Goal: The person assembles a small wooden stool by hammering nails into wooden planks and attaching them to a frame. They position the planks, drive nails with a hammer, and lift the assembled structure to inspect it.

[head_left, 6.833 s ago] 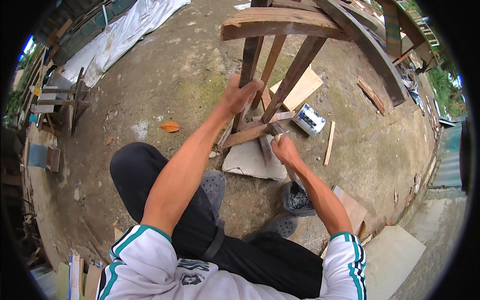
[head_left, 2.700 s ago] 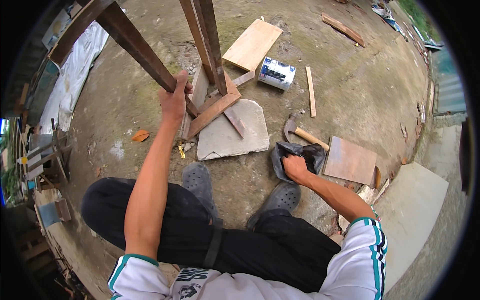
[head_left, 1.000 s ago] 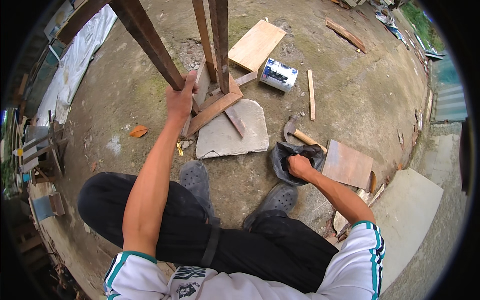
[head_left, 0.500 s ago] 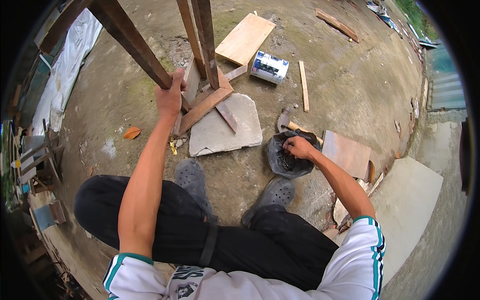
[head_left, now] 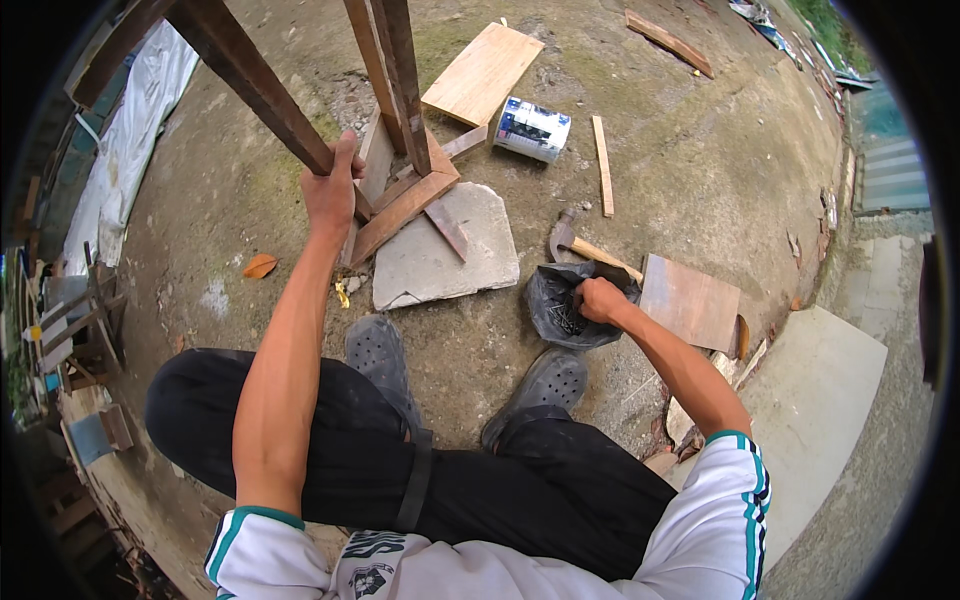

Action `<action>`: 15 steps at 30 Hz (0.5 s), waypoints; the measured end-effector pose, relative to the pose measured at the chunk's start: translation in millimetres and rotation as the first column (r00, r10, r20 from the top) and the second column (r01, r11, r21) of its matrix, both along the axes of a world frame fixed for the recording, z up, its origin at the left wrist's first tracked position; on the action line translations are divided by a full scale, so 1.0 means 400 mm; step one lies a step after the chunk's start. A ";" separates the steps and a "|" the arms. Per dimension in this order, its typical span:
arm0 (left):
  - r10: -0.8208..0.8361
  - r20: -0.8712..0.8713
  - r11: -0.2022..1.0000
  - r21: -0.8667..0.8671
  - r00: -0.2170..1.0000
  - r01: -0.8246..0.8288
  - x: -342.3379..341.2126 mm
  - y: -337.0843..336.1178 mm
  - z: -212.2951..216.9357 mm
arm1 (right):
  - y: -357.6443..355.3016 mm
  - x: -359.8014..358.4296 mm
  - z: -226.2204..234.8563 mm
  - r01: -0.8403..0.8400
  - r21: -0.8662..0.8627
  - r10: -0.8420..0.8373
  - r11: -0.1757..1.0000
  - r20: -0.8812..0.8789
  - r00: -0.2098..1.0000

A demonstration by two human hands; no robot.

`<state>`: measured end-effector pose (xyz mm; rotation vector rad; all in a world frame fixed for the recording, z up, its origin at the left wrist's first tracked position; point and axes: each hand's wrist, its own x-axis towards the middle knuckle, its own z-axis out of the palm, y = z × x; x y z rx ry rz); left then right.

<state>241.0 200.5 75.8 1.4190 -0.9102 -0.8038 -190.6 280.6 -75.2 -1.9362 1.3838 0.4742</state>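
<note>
The wooden frame (head_left: 275, 105) is looking worn and matt, the stony slab (head_left: 428, 265) rough. The plastic bag (head_left: 545, 314) is gleaming faintly, the can (head_left: 532, 130) is shining glossily, and the hammer (head_left: 595, 252) is pairing dull metal with wood.

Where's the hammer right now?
Head view, right of centre: the hammer lies just beyond the black bag at the right hand, between the grey slab and square board.

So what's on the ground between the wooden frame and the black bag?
In the head view, a pale, flat slab lies between the wooden frame and the black bag.
</note>
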 end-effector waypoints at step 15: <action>0.023 0.023 1.000 -0.002 0.999 -0.023 0.003 -0.005 -0.007 | 0.055 0.042 -0.050 -0.063 0.013 0.064 0.998 -0.034 0.997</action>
